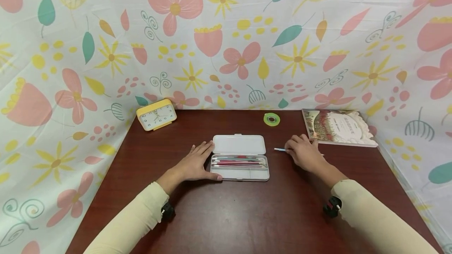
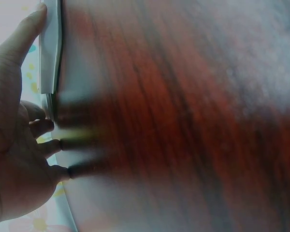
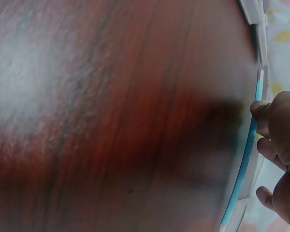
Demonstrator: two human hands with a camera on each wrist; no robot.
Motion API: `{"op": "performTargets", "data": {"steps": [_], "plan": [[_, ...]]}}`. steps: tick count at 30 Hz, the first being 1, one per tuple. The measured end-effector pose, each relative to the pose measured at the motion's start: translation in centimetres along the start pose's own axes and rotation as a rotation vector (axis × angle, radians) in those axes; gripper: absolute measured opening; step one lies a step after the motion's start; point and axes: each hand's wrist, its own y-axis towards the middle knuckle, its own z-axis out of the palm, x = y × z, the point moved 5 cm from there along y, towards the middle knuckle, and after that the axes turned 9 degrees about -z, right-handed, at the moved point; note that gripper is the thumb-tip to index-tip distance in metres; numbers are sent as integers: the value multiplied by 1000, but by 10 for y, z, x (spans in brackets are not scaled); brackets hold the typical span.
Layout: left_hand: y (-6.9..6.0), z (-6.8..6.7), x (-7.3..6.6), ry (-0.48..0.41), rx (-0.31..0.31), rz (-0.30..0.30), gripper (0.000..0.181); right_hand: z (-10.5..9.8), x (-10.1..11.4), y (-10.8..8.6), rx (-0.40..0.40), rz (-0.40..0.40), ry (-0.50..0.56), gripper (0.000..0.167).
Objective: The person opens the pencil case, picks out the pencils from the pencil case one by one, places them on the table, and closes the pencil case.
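An open white pencil case point(image 1: 231, 174) lies on the table with several pencils point(image 1: 240, 163) in its back compartment and its lid point(image 1: 239, 144) laid back. My left hand point(image 1: 193, 164) spreads along the case's left side, thumb on the front corner and fingertips by the lid. In the left wrist view, that thumb touches the case edge point(image 2: 49, 58), the other fingers spread. To the right of the case, my right hand point(image 1: 304, 153) pinches a light blue pencil point(image 1: 280, 149) low at the tabletop. The right wrist view shows the pencil point(image 3: 243, 169) along the fingertips; the exact contact is partly hidden.
A yellow clock point(image 1: 156, 115) stands at the back left of the dark red table point(image 1: 219, 214). A green tape roll point(image 1: 271, 119) lies at the back, and a book point(image 1: 339, 127) at the back right, just beyond my right hand. Flowered cloth point(image 1: 226, 50) hangs behind.
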Motion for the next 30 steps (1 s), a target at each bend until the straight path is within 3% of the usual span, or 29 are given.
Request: {"op": "performTargets", "data": {"steps": [22,30], "plan": [[-1,1,1,-12,6,-6,131,2,-8,-6,-6,11,39,6],[0,0,1,-7,5,-5,132,0,-6,-2,9,66,92,10]]}}
